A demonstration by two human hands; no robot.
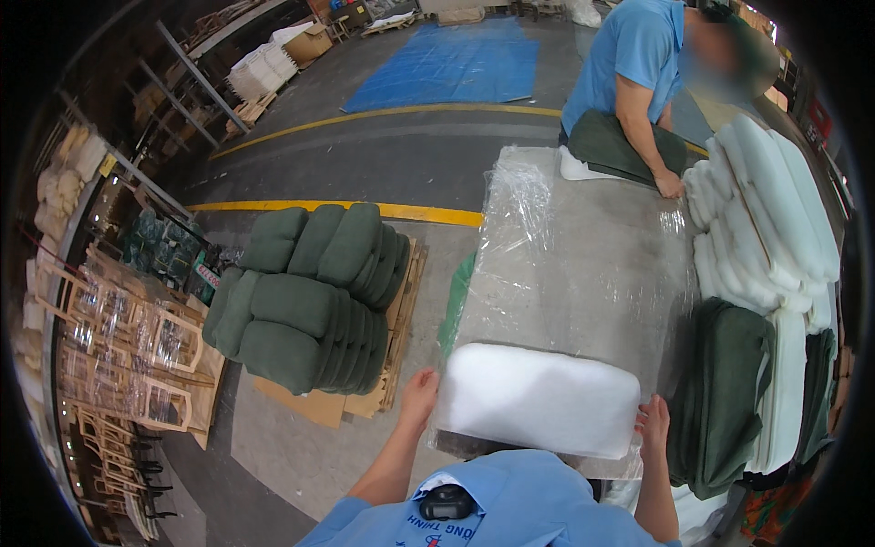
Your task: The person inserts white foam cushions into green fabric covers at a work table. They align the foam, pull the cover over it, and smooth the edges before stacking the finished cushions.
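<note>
A white rectangular padding piece (538, 397) with rounded corners lies flat across the near end of the plastic-covered table (592, 264). At its left end is my left hand (421, 399), fingertips beside the edge and fingers loosely stretched. My right hand (652, 421) is at the opposite end, its fingers apart and slightly bent by the edge. Neither hand visibly wraps round the padding. Beyond my right hand, dark green fabric covers (725, 392) hang in a folded stack.
A co-worker (629, 68) leans over the table's far end, handling dark green fabric (611, 150) over white padding. White padding (766, 210) is piled high at the right. Green cushions (305, 301) stack on a pallet at the left, near wrapped wooden chair frames (137, 356).
</note>
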